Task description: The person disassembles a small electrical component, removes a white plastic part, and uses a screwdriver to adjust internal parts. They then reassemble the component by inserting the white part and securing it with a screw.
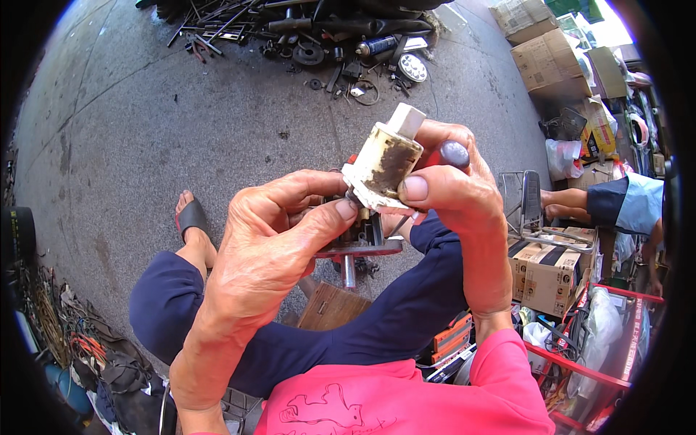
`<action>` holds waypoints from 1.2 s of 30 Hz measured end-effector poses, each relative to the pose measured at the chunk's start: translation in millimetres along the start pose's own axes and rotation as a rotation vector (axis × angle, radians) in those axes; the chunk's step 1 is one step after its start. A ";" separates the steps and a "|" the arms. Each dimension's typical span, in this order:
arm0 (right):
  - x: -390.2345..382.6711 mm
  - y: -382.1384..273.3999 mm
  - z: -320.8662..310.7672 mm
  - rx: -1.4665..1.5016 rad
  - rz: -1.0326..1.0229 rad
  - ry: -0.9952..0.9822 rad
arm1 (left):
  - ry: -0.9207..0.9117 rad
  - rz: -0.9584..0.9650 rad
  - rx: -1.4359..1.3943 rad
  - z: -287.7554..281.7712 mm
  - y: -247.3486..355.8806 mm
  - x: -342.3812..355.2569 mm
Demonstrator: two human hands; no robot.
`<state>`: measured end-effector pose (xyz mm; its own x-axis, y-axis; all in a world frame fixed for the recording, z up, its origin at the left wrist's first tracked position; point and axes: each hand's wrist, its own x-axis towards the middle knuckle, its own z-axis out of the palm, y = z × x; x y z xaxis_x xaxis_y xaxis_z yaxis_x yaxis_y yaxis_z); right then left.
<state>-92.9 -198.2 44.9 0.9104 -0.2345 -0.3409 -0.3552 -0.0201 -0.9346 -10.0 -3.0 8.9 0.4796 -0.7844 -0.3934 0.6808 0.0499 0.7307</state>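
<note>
Between my hands is a cream-white plastic housing (386, 163), cylindrical, with a square stub on top, a broken-looking flange below and dark grease on its side. My right hand (467, 192) grips it, thumb pressed near the flange. A screwdriver with a red and grey handle (454, 154) is also tucked in that hand. My left hand (272, 235) is closed at the flange's left edge, pinching a small dark piece I cannot make out. Below the housing, partly hidden by my fingers, is a metal assembly with a reddish plate (362, 250) and a shiny shaft (348, 274).
A wooden block (332, 310) stands between my legs. Ahead on the concrete floor lies a pile of black parts and metal rods (308, 52). Cardboard boxes (547, 61) and a red-framed rack (602, 373) line the right side, where another person (616, 203) is. Cables and rags (87, 348) lie at left.
</note>
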 end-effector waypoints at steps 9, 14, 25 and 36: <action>4.8 3.6 -7.6 0.112 -0.011 -0.080 | 0.005 0.050 0.121 0.3 -0.1 -0.6; 10.2 13.1 -10.7 0.206 -0.041 -0.128 | 0.018 0.067 0.149 1.7 -0.7 -0.9; 8.6 4.3 -10.8 0.177 0.053 -0.247 | 0.044 0.088 0.172 3.7 -2.5 -0.1; 5.3 3.5 -16.0 0.139 0.013 -0.230 | 0.096 0.100 0.198 6.2 -1.9 2.3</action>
<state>-92.8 -215.0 41.5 0.9358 -0.0064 -0.3524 -0.3493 0.1185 -0.9295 -13.7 -8.7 10.1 0.5964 -0.7186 -0.3577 0.5097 -0.0052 0.8603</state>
